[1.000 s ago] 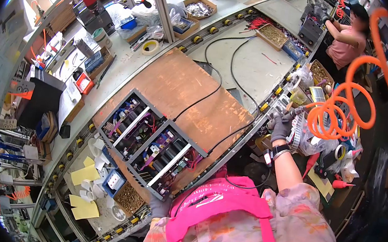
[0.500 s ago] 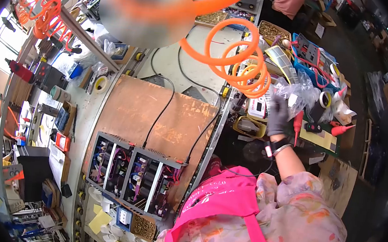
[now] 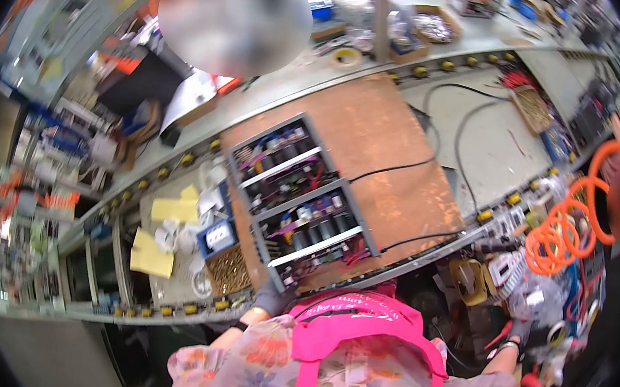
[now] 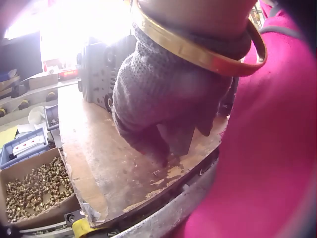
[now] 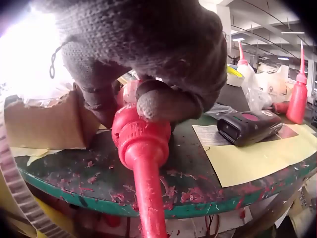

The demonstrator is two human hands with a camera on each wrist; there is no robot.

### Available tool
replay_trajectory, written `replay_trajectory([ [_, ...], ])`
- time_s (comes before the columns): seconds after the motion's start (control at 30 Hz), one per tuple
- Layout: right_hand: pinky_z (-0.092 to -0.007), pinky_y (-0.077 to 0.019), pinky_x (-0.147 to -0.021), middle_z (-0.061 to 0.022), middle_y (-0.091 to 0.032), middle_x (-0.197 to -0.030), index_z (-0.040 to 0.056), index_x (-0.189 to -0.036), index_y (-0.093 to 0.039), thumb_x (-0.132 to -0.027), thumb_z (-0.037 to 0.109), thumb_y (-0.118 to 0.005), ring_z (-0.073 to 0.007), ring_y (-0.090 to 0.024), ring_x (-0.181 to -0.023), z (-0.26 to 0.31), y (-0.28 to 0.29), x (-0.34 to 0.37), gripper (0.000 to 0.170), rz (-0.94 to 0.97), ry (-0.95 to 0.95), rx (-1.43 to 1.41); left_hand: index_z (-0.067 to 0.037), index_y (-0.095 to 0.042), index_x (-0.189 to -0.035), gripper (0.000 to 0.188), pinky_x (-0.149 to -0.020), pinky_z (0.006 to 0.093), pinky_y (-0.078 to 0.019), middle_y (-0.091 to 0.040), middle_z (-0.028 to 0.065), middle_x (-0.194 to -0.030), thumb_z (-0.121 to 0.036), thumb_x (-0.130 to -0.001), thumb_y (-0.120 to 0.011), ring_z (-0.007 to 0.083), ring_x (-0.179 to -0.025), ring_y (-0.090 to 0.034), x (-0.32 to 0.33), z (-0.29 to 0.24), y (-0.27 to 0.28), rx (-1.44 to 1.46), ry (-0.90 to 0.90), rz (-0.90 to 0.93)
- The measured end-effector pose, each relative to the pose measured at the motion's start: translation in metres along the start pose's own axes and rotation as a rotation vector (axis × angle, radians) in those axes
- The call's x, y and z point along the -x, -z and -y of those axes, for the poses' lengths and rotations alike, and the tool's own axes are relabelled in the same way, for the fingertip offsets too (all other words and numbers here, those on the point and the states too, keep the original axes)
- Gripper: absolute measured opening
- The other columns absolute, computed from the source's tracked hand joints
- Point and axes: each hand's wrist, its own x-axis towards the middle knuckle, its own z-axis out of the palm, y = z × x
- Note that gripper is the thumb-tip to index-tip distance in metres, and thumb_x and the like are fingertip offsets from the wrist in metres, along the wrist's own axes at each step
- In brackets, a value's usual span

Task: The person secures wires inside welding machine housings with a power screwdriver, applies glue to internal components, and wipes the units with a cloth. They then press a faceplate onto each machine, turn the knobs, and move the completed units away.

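Note:
In the head view, a grey metal chassis (image 3: 300,201) packed with black cylinders, wiring and two pale crossbars lies on a worn brown board (image 3: 404,158). My gloved left hand (image 3: 271,297) grips its near corner; in the left wrist view the fingers (image 4: 153,144) curl at a grey metal edge. My gloved right hand (image 5: 148,39) holds a red squeeze bottle (image 5: 143,144) at its upper part, thumb and fingers around it. Its long spout points down toward the camera, over a green-edged bench (image 5: 89,198). Most of the bottle's body is hidden behind the hand.
A carton (image 4: 49,210) of brass fasteners stands beside the board. On the right bench a black device (image 5: 250,126) rests on a yellow sheet (image 5: 233,168), near another red bottle (image 5: 297,101). A coiled orange hose (image 3: 555,234) hangs at the right. Black cables (image 3: 395,171) cross the board.
My right hand has moved back over the side bench, from the cluttered parts to the red squeeze bottle, and grips it now. The head view has swung right and back; the chassis appears still on the board.

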Motion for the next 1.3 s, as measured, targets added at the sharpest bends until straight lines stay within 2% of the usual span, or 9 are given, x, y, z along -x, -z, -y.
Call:
replay_trajectory([
  [0.3,-0.0373,-0.0475,-0.081,-0.0139,-0.059,-0.099,0.0064,-0.113,-0.051,-0.057,0.01,-0.071,-0.0296,-0.058,-0.089,-0.024,0.013,0.045,0.06,-0.051,0.06,-0.255,-0.013,-0.059,-0.111,0.043,-0.079,0.0385,-0.0485,-0.063,0.0144,-0.101,-0.028,-0.072,-0.069,0.0312,-0.092,-0.061,0.006,-0.003,-0.007,0.091,-0.186,-0.186],
  [0.37,-0.035,-0.0481,-0.08,-0.0109,-0.059,-0.095,0.0068,-0.107,-0.052,-0.053,0.009,-0.074,-0.0267,-0.058,-0.087,0.035,0.048,0.087,0.059,0.309,0.122,-0.153,-0.014,-0.06,-0.11,0.04,-0.079,0.0381,-0.0486,-0.063,0.0134,-0.1,-0.026,-0.072,-0.069,0.0304,-0.093,-0.061,0.002,-0.003,-0.008,0.004,-0.072,-0.183],
  [0.57,-0.0351,-0.0471,-0.073,-0.0121,-0.054,-0.087,0.0058,-0.101,-0.049,-0.055,0.021,-0.079,-0.0286,-0.056,-0.078,0.255,0.096,0.169,0.056,0.438,1.105,0.021,-0.007,-0.042,-0.116,0.061,-0.075,0.0386,-0.0501,-0.06,0.0167,-0.102,-0.023,-0.067,-0.074,0.0335,-0.089,-0.061,-0.02,0.035,-0.03,-0.03,-0.216,-0.187],
  [0.77,-0.0362,-0.0474,-0.08,-0.0107,-0.053,-0.098,0.003,-0.114,-0.04,-0.071,0.026,-0.074,-0.0241,-0.056,-0.088,0.436,0.12,0.221,0.06,0.392,1.179,-1.069,-0.008,-0.044,-0.115,0.058,-0.074,0.0366,-0.0508,-0.062,0.0141,-0.102,-0.023,-0.068,-0.074,0.0311,-0.09,-0.062,-0.015,0.02,-0.014,-0.073,-0.215,-0.144],
  [0.97,-0.0231,-0.0455,-0.053,-0.0147,-0.055,-0.112,0.0049,-0.136,-0.031,-0.084,0.036,-0.061,-0.0157,-0.055,-0.074,0.57,0.113,0.204,0.067,1.405,0.992,-1.859,-0.009,-0.049,-0.113,0.052,-0.076,0.0356,-0.0506,-0.063,0.0118,-0.101,-0.022,-0.069,-0.073,0.0299,-0.091,-0.062,-0.034,0.048,-0.038,0.189,-0.382,-0.173],
  [1.03,-0.0236,-0.0409,-0.046,-0.0089,-0.057,-0.097,0.0045,-0.122,-0.045,-0.081,0.029,-0.066,-0.0104,-0.049,-0.06,0.608,0.087,0.21,0.052,1.186,0.807,-1.675,-0.009,-0.051,-0.112,0.051,-0.078,0.0376,-0.0498,-0.062,0.0146,-0.1,-0.025,-0.069,-0.073,0.0326,-0.093,-0.06,-0.016,0.027,-0.021,0.085,-0.29,-0.224],
  [1.1,-0.0236,-0.0435,-0.049,-0.006,-0.057,-0.094,0.0066,-0.111,-0.052,-0.077,0.021,-0.072,-0.0086,-0.052,-0.065,0.64,0.02,0.205,0.042,0.214,1.157,-1.202,-0.009,-0.053,-0.109,0.049,-0.078,0.0393,-0.0492,-0.061,0.0165,-0.099,-0.028,-0.069,-0.073,0.0343,-0.094,-0.06,-0.023,0.042,-0.036,0.156,-0.291,-0.216],
  [1.17,-0.0263,-0.0487,-0.061,-0.0024,-0.057,-0.092,0.0081,-0.104,-0.055,-0.073,0.014,-0.076,-0.0108,-0.055,-0.074,0.649,0.037,0.26,0.038,0.603,0.962,-1.208,-0.008,-0.056,-0.107,0.047,-0.076,0.0418,-0.0489,-0.061,0.0182,-0.098,-0.033,-0.07,-0.073,0.0358,-0.092,-0.06,-0.026,0.04,-0.033,0.064,-0.29,-0.237],
  [1.3,-0.0317,-0.0496,-0.074,-0.0061,-0.062,-0.088,0.0067,-0.103,-0.055,-0.069,0.015,-0.078,-0.0191,-0.06,-0.08,0.682,0.01,0.345,0.041,0.419,1.492,-1.087,-0.006,-0.06,-0.101,0.044,-0.073,0.0414,-0.0497,-0.063,0.0191,-0.091,-0.034,-0.069,-0.074,0.0379,-0.086,-0.061,-0.025,0.032,-0.03,0.118,-0.269,-0.216],
])
